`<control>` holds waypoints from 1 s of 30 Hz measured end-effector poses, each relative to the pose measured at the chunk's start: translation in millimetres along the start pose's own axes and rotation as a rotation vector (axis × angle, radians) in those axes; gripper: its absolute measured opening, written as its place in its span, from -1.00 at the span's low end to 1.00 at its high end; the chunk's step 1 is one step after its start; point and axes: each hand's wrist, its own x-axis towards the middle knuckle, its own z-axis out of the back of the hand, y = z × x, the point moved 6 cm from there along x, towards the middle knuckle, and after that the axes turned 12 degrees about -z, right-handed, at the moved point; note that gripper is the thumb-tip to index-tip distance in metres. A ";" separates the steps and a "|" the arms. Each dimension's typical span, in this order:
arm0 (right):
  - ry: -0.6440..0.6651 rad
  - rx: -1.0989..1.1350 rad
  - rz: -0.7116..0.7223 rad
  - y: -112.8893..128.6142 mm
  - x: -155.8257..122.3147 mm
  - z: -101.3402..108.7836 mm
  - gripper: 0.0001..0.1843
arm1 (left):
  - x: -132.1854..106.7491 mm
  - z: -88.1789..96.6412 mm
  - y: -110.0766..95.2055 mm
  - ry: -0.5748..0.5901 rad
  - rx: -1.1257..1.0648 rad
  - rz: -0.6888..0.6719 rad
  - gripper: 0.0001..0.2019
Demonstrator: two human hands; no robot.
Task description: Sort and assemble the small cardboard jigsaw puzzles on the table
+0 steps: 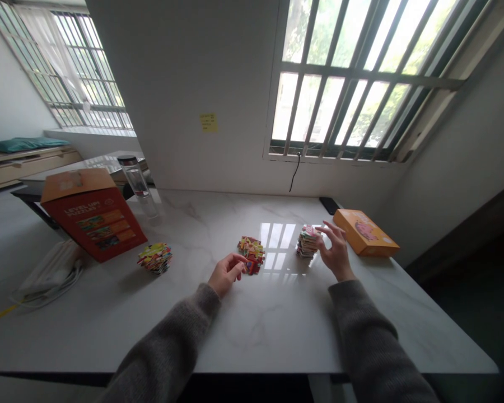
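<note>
1. Along the left side of the white marble table (273, 330), a white packet (46, 274) lies with a pale cable curling beside it, close to the table's edge. Behind them, a teal cushion (23, 145) rests on a low bench.
2. Further in, a red puzzle box (93, 221) stands tilted with its flap up, and a glass bottle (136, 182) stands just behind it. Together they block the far left of the tabletop.
3. Just right of the box sits a colourful stack of puzzle pieces (154, 257), a little askew.
4. The left hand (227, 273) is loosely curled, with its fingertips at the edge of a low pile of puzzle pieces (252, 254). Whether it has hold of a piece, I can't tell.
5. Next along, a tall stack of puzzle pieces (307, 242) stands between that pile and the right hand (336, 252). The hand is raised and open, fingers spread, just beside the stack and gripping nothing.
6. Beyond it, a black phone (329, 205) lies by the back wall, and an orange box (364, 233) sits at an angle near the right edge, close to the fingers.
7. Veined marble runs from both hands to the table's near edge, giving them room on that side.
</note>
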 end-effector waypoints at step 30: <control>0.680 0.482 -0.221 105.0 -95.8 -105.4 -0.89 | -7.6 -18.0 -13.9 0.222 0.880 -0.447 -0.48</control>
